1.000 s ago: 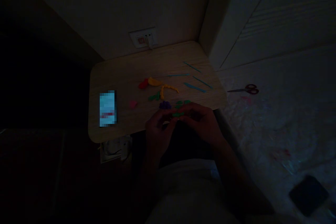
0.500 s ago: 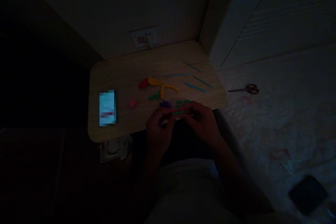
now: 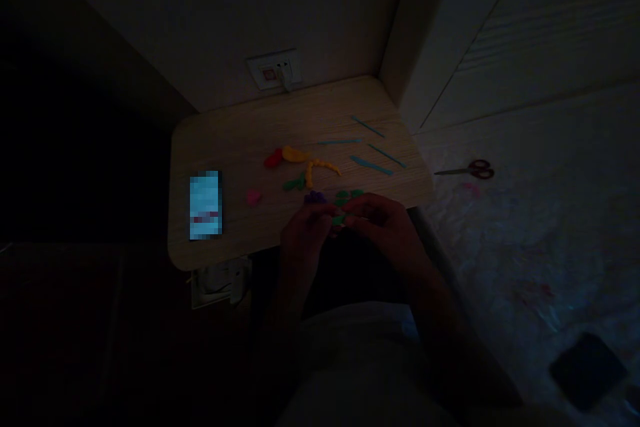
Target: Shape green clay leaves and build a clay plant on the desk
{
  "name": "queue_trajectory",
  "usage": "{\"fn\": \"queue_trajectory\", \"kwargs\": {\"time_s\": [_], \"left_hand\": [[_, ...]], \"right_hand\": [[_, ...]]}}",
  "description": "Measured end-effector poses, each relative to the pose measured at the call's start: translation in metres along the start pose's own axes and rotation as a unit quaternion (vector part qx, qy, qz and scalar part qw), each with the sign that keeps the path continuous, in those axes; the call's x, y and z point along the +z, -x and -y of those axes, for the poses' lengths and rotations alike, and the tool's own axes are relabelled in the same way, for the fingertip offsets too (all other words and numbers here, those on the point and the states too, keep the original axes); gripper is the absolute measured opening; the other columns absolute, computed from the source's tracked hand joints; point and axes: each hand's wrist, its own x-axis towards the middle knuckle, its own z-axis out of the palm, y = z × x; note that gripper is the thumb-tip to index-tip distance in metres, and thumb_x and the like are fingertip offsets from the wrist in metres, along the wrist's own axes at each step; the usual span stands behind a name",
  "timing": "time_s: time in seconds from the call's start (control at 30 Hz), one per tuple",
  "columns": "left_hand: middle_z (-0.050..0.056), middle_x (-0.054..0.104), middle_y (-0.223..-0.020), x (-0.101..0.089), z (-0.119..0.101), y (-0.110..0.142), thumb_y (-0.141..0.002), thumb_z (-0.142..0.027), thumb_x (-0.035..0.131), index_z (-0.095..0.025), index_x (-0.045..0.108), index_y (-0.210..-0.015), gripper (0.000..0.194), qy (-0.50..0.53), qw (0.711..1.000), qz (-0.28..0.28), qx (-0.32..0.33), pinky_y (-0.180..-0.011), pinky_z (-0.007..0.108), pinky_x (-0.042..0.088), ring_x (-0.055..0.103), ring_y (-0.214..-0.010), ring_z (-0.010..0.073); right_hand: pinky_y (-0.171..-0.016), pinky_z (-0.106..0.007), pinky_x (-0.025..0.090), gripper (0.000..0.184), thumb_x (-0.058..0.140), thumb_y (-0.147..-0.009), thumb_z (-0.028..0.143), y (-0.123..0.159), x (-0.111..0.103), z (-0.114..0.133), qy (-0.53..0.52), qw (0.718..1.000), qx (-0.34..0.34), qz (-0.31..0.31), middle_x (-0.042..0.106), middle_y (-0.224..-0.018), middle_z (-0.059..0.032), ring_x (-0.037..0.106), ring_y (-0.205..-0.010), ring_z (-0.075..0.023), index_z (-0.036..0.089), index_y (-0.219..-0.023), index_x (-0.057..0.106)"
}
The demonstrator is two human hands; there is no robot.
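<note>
Green piece (image 3: pixel 339 220) turned in fingers (image 3: pixel 373 204), near table edge (image 3: pixel 225 256).

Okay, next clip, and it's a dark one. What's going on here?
A person holds a small green piece between the fingertips of the left hand and the right hand, at the near edge of a wooden table. Just beyond the hands lie a purple lump and other green bits. Thin blue tools lie toward the right, a lit screen toward the left.
</note>
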Motion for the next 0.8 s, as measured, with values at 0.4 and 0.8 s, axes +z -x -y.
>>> {"fn": "queue_trajectory", "kwargs": {"time_s": [0.4,0.8], "left_hand": [[-0.001,0.070,-0.064,0.0015,-0.0021,0.0031,-0.076,-0.034,0.084,-0.019,0.074,-0.077,0.019,-0.044,0.998,-0.013,-0.039,-0.063,0.025,0.054,0.065,-0.061,0.0134],[0.001,0.072,-0.065,0.0050,-0.0021,0.0027,-0.076,-0.037,0.082,-0.018,0.073,-0.073,0.021,-0.081,0.996,-0.021,-0.027,-0.062,0.024,0.052,0.065,-0.062,0.0144]], "right_hand": [[-0.050,-0.024,0.046,0.045,0.081,-0.080,0.064,0.0010,-0.0011,0.0096,0.030,0.999,0.043,0.012,0.067,-0.065,-0.0010,0.058,-0.057,-0.0123,0.019,-0.076,0.077],[-0.051,-0.023,0.045,0.033,0.086,-0.078,0.051,0.0027,0.0029,0.0057,0.051,0.997,0.053,-0.010,0.070,-0.064,-0.0006,0.060,-0.057,-0.0131,0.019,-0.075,0.076]]}}
